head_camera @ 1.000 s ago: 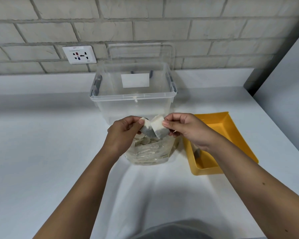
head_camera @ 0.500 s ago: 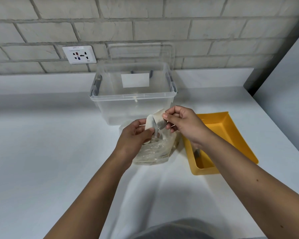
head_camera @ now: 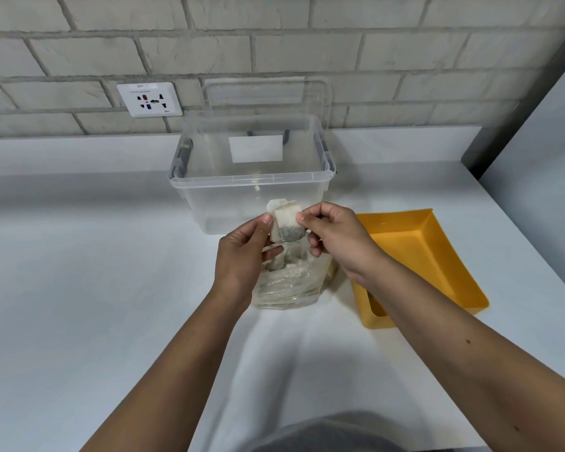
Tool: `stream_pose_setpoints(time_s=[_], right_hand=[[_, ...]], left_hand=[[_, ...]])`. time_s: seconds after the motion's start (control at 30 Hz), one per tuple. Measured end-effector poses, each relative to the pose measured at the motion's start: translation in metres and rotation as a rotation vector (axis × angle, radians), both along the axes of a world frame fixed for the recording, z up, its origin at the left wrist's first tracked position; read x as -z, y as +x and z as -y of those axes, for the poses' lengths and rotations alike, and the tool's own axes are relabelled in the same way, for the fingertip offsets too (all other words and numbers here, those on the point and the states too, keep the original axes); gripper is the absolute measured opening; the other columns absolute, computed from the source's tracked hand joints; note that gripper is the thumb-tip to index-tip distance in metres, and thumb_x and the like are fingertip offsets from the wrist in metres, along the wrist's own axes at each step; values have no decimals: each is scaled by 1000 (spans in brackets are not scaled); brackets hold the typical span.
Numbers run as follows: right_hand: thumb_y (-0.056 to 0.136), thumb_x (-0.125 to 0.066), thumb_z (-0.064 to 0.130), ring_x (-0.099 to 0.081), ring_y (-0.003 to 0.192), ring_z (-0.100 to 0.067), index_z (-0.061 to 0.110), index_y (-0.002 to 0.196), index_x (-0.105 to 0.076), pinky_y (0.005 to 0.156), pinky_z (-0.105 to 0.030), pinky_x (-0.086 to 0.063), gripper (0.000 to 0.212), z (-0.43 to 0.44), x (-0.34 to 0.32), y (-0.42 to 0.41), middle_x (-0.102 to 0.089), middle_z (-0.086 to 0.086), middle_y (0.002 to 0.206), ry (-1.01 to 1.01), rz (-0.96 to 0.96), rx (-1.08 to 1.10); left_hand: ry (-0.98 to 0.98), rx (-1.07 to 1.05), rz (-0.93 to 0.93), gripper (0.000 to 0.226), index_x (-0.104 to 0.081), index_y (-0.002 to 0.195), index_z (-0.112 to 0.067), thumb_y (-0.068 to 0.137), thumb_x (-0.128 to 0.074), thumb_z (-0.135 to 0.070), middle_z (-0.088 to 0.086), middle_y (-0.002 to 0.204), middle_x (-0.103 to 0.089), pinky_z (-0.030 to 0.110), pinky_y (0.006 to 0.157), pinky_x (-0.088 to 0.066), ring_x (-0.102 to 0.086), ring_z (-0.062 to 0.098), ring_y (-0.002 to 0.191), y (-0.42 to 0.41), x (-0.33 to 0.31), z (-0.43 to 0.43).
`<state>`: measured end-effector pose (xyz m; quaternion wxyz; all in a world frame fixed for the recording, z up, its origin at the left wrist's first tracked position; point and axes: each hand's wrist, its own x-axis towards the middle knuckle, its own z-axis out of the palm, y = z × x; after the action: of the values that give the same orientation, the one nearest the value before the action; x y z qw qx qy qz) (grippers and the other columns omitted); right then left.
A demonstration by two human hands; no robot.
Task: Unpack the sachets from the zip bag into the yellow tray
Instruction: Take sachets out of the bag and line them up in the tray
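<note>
Left hand (head_camera: 240, 256), right hand (head_camera: 335, 238), each pinching sachets (head_camera: 289, 223) above zip bag (head_camera: 291, 283), socket label (head_camera: 143, 87) unreadable

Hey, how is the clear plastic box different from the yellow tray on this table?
The clear box is see-through; the yellow tray is solid-coloured. The box is tall with deep walls; the tray is low and shallow. The box stands farther back, behind the zip bag; the tray lies to the bag's right. Both are open-topped and rest on the white table.
</note>
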<state>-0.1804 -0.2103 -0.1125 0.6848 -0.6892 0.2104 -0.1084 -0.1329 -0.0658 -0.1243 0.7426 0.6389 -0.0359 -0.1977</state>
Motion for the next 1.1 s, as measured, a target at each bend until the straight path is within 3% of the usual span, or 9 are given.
stream_pose_setpoints(time_s=[0.1,0.23,0.33,0.43,0.53,0.63,0.73,0.9,1.1], right_hand=[[93,-63,12,-52,48,-12,4,91,-61,52,-30,-53,8,-3,3,4,-54,-5,63,14,-15,15],[93,-64,14,-60,49,-14,2,94,-61,68,-42,-59,13,-6,8,8,-58,-7,64,53,-19,-41],[95,-62,17,-60,52,-15,-2,99,-62,61,-37,-61,20,-3,17,15,-62,-11,78,6,-36,-50],[95,-61,16,-62,53,-16,6,96,-67,53,-28,-56,11,2,31,21,-67,-11,80,-366,-136,-95],[90,-65,10,-63,72,-12,11,96,-73,63,-17,-46,11,1,41,27,-70,0,89,-749,-203,-232],[81,-72,15,-61,97,-17,22,100,-74,79,-27,-48,20,-6,48,32,-66,1,104,-1024,-288,-403],[83,-68,18,-56,106,-20,30,108,-69,74,-28,-43,28,-9,53,34,-58,2,112,-1189,-317,-467],[90,-64,28,-58,105,-21,29,106,-71,70,-26,-37,18,-6,54,36,-58,3,111,-1249,-262,-435],[91,-65,32,-53,76,-5,26,94,-67,74,-30,-47,7,18,9,14,-59,10,101,-1059,-135,-514]], left_hand=[[43,22,25,24,-75,107,-13,97,-61,-30,10,98,-77,36,84,-60,-74,27,92,2,2,-1],[115,-10,57,8,-76,95,-17,89,-72,-15,2,86,-77,34,77,-61,-75,19,82,9,8,-4],[131,-77,74,5,-75,93,-15,89,-72,-13,2,82,-77,27,70,-60,-74,16,79,18,10,-10],[148,-142,88,14,-73,102,-6,90,-70,-12,8,89,-75,23,69,-60,-74,17,82,31,13,-16],[131,-139,50,18,-71,106,-2,91,-68,-12,11,92,-75,27,74,-61,-75,19,82,38,16,-20],[104,-142,19,17,-70,105,0,92,-66,-11,9,88,-74,29,77,-61,-73,19,81,40,17,-21],[82,-136,1,14,-70,102,-1,93,-65,-10,8,86,-73,29,76,-61,-73,20,82,41,18,-22],[75,-120,-12,11,-71,100,-3,93,-65,-10,5,83,-73,28,75,-61,-73,19,80,41,18,-22],[146,-100,48,12,-71,103,-6,94,-65,-12,9,92,-74,28,76,-61,-74,20,83,43,17,-22]])
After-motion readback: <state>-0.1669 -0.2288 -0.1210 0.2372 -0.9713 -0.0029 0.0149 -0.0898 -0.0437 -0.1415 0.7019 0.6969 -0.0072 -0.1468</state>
